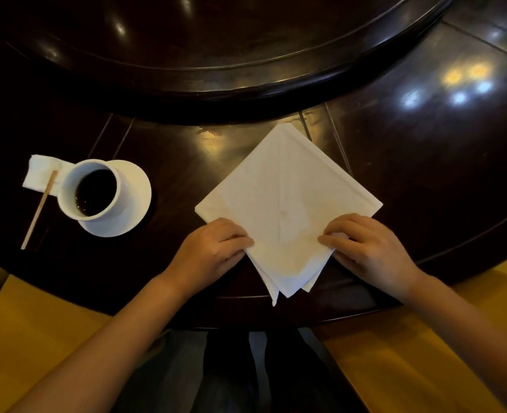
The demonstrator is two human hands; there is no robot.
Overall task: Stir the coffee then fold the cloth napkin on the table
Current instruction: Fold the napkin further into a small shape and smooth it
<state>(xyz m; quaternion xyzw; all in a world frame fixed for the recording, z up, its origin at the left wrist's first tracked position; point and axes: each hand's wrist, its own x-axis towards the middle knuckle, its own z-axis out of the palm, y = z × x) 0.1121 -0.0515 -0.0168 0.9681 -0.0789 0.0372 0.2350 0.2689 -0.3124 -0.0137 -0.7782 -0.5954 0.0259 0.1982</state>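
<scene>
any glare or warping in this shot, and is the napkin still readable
Head view: dim warm light; bright lamp reflections glare on the glossy dark table; wide-angle bend curves the table rim; white cloth napkin is slightly overexposed, creases faint but visible; left hand and right hand are sharp enough.

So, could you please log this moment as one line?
stage: folding | left hand, right hand: pinching napkin | stirrer: beside cup

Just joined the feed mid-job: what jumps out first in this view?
The white napkin lies as a diamond mid-table, with the left hand and right hand gripping its near edges. At left, a cup of dark coffee sits on a saucer, a wooden stirrer lying beside it.
</scene>
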